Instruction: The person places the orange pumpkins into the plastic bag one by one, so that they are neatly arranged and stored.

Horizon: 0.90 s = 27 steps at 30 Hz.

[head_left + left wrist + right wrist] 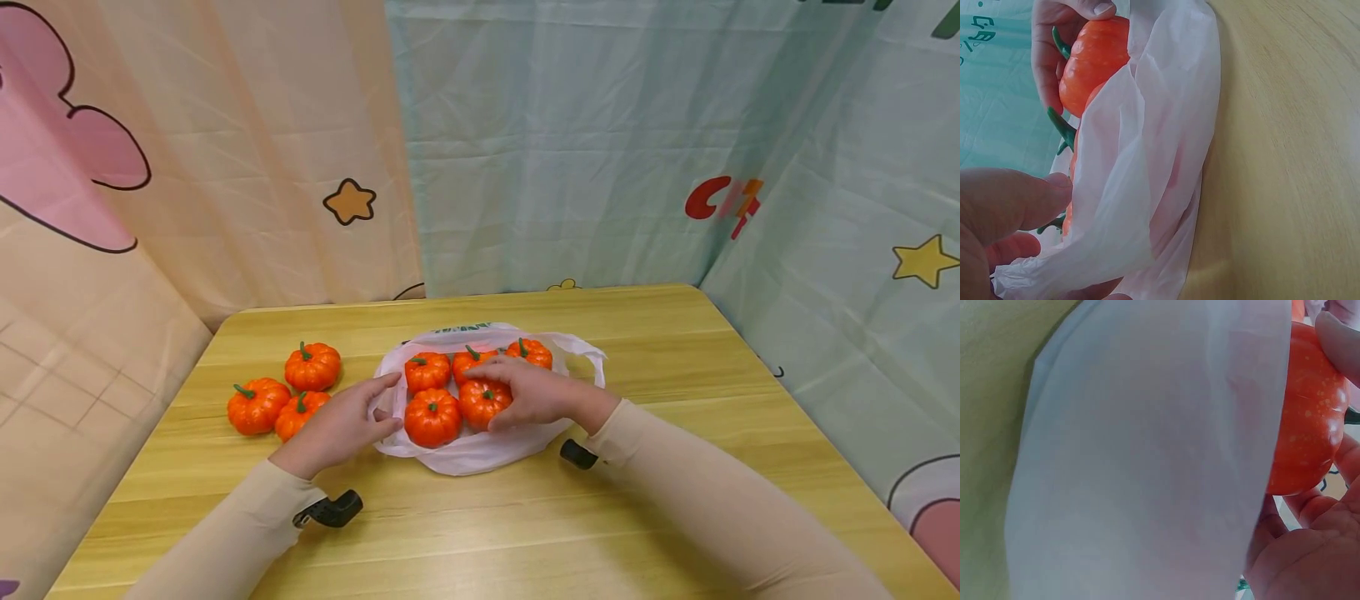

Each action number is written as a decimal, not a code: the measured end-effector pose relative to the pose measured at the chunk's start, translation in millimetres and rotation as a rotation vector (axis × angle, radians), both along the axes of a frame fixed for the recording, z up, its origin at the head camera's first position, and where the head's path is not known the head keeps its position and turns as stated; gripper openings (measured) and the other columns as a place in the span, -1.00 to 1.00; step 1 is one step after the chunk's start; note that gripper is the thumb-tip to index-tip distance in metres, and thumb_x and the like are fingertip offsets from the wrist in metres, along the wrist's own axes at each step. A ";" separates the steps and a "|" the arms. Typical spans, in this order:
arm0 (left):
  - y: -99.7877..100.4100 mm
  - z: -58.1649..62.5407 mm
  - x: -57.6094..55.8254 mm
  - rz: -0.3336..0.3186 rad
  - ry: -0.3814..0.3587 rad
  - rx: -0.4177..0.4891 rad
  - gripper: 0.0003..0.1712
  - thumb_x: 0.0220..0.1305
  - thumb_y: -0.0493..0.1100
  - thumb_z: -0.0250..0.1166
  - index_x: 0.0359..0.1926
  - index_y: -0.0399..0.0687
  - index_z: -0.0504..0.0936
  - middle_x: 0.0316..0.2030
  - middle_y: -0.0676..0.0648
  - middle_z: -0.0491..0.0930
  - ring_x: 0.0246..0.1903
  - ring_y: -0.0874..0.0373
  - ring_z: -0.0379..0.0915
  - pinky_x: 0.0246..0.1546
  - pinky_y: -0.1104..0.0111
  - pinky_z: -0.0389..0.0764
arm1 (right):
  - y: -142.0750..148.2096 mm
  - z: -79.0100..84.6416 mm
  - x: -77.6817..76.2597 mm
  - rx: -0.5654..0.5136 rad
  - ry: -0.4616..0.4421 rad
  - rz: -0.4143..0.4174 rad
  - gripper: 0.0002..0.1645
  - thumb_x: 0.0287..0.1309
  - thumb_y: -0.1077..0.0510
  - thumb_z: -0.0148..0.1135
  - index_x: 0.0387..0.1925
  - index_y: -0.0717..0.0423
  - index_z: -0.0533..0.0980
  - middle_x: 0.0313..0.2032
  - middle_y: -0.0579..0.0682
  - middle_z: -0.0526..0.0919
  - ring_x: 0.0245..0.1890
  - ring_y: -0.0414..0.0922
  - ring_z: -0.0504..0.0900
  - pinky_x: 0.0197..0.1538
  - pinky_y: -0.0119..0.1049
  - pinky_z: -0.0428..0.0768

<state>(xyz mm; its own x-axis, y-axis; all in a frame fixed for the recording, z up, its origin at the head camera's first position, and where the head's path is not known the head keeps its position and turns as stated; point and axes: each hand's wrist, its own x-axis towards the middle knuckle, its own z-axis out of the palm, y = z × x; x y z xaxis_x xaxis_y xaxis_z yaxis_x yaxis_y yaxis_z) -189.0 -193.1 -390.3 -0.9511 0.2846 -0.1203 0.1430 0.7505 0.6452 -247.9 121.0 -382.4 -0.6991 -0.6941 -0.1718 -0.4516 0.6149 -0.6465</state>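
Inside the white plastic bag [472, 460], the near-right orange pumpkin [482, 406] is gripped between the right hand's [536, 393] thumb and fingers, apparently for steadying. The left hand [341, 429], thumb and fingers apart, is placed at the left rim, perhaps to guard the mouth.

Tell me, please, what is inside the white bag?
Five orange pumpkins show inside the white bag; the right hand partly covers some. Whatever lies beneath them is hidden, so I cannot tell.
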 end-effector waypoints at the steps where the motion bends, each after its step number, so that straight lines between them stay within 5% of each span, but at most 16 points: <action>1: 0.0 -0.1 0.0 -0.002 0.003 -0.004 -0.12 0.37 -0.04 0.44 0.60 -0.09 0.29 -0.12 -0.08 0.68 -0.43 0.13 0.46 -0.54 0.36 0.49 | 0.0 -0.1 0.3 0.000 0.001 -0.001 -0.01 0.14 0.16 0.57 0.56 -0.13 0.35 0.59 0.03 0.26 0.60 0.16 0.16 0.55 0.25 0.24; 12: -0.3 -1.2 -0.3 -0.004 0.010 -0.011 -0.12 0.36 -0.03 0.45 0.59 -0.09 0.30 -0.14 -0.07 0.66 -0.38 0.14 0.47 -0.52 0.37 0.50 | -2.5 -4.1 5.4 0.066 0.037 -0.062 0.00 0.11 0.09 0.61 0.55 -0.17 0.35 0.50 0.18 0.22 0.40 0.15 0.38 0.46 0.16 0.43; 27: 0.9 -1.1 -1.4 -0.011 0.029 -0.019 -0.13 0.36 -0.07 0.44 0.58 -0.14 0.30 -0.14 -0.09 0.64 -0.38 0.15 0.46 -0.50 0.38 0.50 | -6.3 -5.0 10.3 0.120 0.048 -0.090 -0.01 0.09 0.10 0.63 0.53 -0.23 0.39 0.38 0.11 0.37 0.30 0.03 0.46 0.45 0.02 0.46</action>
